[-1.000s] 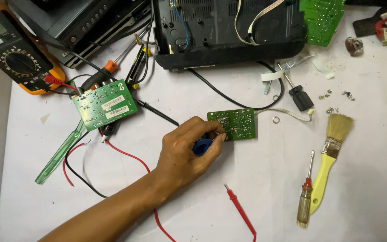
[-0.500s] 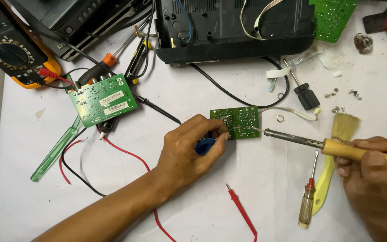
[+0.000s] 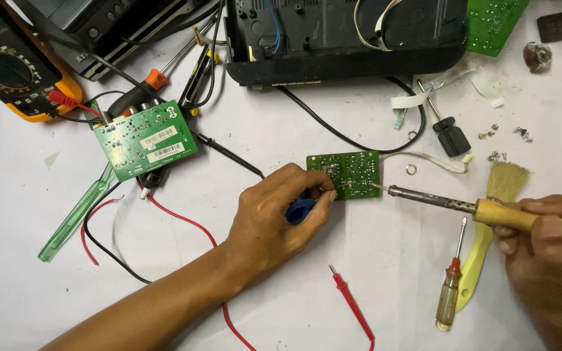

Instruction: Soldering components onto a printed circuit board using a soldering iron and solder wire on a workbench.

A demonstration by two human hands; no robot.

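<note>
My left hand (image 3: pixel 280 218) rests on the white table, fingers closed around a small blue object (image 3: pixel 300 210) at the left edge of a small green circuit board (image 3: pixel 348 173). My right hand (image 3: pixel 544 244) grips the wooden handle of a soldering iron (image 3: pixel 489 211). The iron's metal tip reaches the right side of that board. A thin white wire (image 3: pixel 434 159) runs off the board to the right.
A larger green board (image 3: pixel 144 138) lies at the left beside a yellow multimeter (image 3: pixel 14 71). A black device casing (image 3: pixel 346 39) sits at the top. A red probe (image 3: pixel 352 309), a yellow-handled brush (image 3: pixel 489 214), two screwdrivers (image 3: pixel 450 296) (image 3: pixel 447 130), a green plastic tool (image 3: pixel 73 218) and loose screws (image 3: pixel 505 135) lie around.
My right hand came in from the right with the soldering iron and moved its tip leftward onto the small board. My left hand stayed at the board's left edge.
</note>
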